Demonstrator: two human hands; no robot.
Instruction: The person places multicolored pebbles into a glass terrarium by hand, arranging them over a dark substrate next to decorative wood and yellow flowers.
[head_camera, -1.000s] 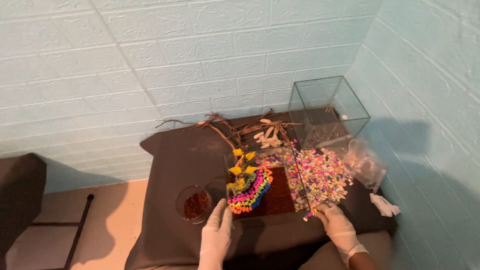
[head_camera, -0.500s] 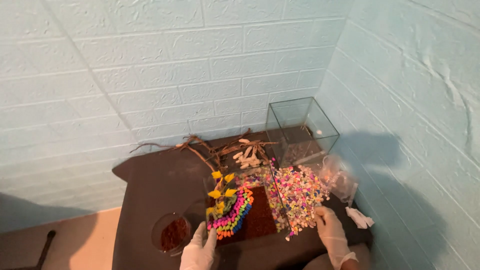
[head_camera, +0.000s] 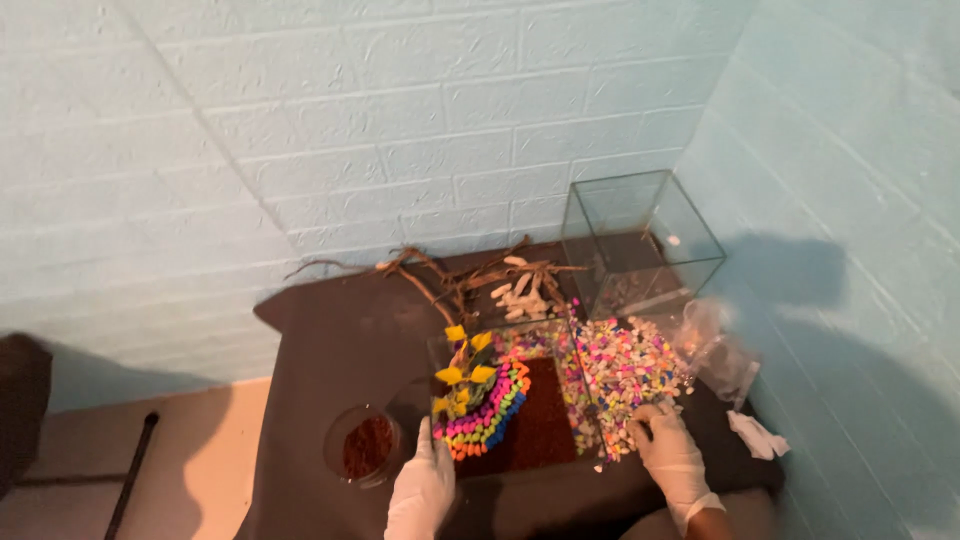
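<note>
Hands in white gloves: left hand (head_camera: 424, 487) flat against clear glass tank (head_camera: 510, 400) corner, grasping nothing; right hand (head_camera: 668, 455) fingers curled into loose multicoloured gravel pile (head_camera: 625, 365), grip unclear. Two glass tanks, one round brown-filled dish (head_camera: 362, 458) left of left hand.

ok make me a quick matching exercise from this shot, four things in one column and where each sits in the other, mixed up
Things:
1. round cup of brown grit
2. empty glass cube
3. crumpled white scrap
4. loose coloured pebbles

Places:
A. far right edge of the dark cloth
B. back corner, by the two blue walls
C. left of the left hand
D. under the right hand, beside the planted glass tank

Pairs: 1-C, 2-B, 3-A, 4-D
</note>
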